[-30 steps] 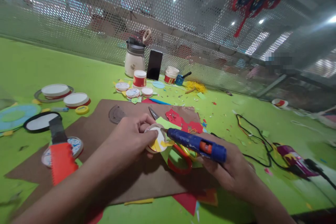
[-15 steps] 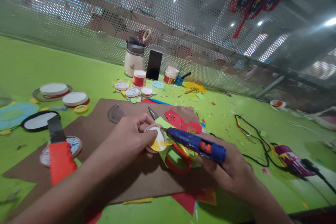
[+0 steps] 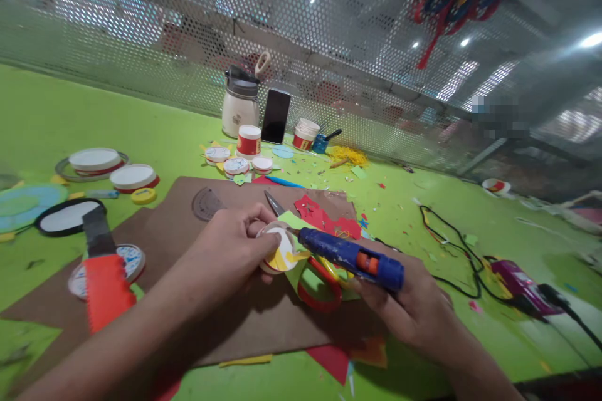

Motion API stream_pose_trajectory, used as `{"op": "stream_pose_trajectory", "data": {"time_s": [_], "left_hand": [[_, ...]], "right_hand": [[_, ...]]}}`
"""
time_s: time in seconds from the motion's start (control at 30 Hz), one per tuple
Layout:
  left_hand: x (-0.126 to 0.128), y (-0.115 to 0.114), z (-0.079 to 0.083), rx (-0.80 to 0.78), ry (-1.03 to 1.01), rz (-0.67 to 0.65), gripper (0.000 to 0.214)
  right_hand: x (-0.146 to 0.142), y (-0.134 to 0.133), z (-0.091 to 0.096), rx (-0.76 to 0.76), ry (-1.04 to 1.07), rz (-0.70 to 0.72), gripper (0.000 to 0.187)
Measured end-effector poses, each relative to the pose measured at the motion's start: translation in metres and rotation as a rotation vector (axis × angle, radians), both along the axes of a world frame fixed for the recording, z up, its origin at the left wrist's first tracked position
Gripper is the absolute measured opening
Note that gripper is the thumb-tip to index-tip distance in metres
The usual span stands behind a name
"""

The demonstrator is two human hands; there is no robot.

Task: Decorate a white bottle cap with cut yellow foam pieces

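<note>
Steadily now — above the brown board, my left hand pinches the small white disc and my right hand wraps the blue glue gun, nozzle at the disc's rim. Best, I judge, to brace the disc and squeeze gently. Since a second ago, both hands hold position — only my view shifts slightly.
</note>
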State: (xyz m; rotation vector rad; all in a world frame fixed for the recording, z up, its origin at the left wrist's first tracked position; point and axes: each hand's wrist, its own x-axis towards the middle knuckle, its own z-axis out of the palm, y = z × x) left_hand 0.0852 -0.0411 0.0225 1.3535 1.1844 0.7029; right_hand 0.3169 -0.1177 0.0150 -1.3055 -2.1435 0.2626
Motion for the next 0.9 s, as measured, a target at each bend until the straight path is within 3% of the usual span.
{"op": "stream_pose_trajectory", "data": {"time_s": [0.7,0.9], "left_hand": [[0.0009,0.0011,0.0003,-0.023,-0.021,0.018,0.010],[0.0005,0.0022,-0.0021,-0.021,-0.008,0.015,0.013]], "right_hand": [[-0.0031,-0.0033,0.0029,0.057,-0.068,0.011,0.025],[0.0021,-0.0039,-0.0028,0.080,-0.060,-0.008,0.036]]}}
